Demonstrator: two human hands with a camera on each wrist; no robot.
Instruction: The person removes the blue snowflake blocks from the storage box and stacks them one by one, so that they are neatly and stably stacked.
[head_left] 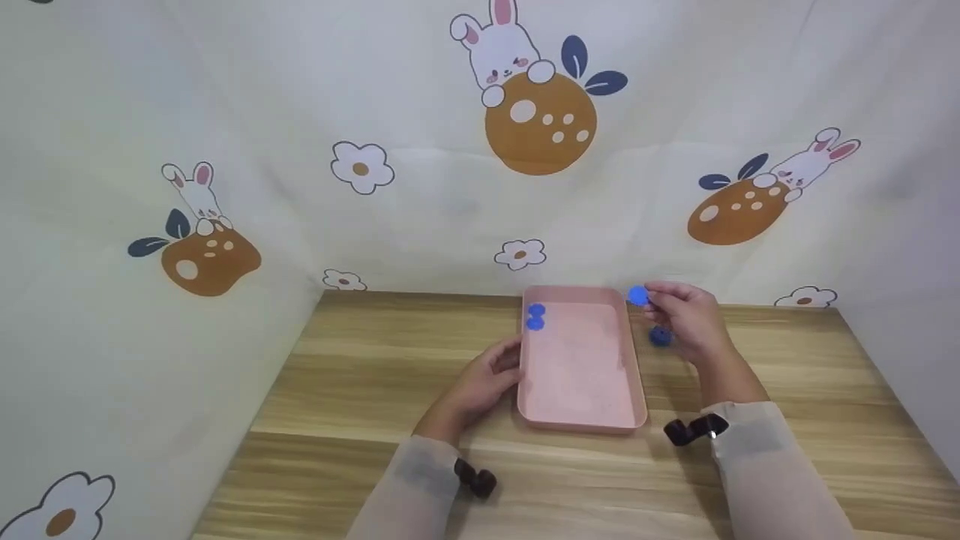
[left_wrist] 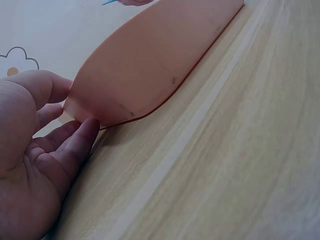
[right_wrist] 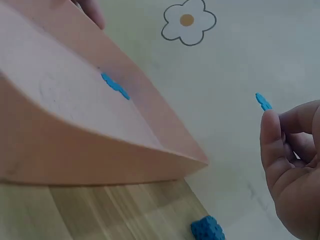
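Note:
My right hand (head_left: 694, 322) pinches a flat blue scalloped disc (head_left: 638, 295) between thumb and fingertips, raised beside the far right corner of a pink rectangular tray (head_left: 581, 430). Edge-on, the same disc (right_wrist: 263, 101) looks thin in the right wrist view. Two similar blue discs (head_left: 535, 316) lie against each other inside the tray, along its left wall near the far end. My left hand (left_wrist: 45, 135) holds the tray's left side, its digits touching the outer wall between rim and base. Below my right hand, a knobbly blue piece (right_wrist: 207, 228) sits on the table, partly hidden by that hand in the head view.
The wood-grain table (head_left: 360, 360) meets a pale cloth backdrop (head_left: 427, 217) printed with rabbits, oranges and flowers. The cloth rises close behind the tray and along both sides. A black wrist device (head_left: 476, 478) is on each sleeve.

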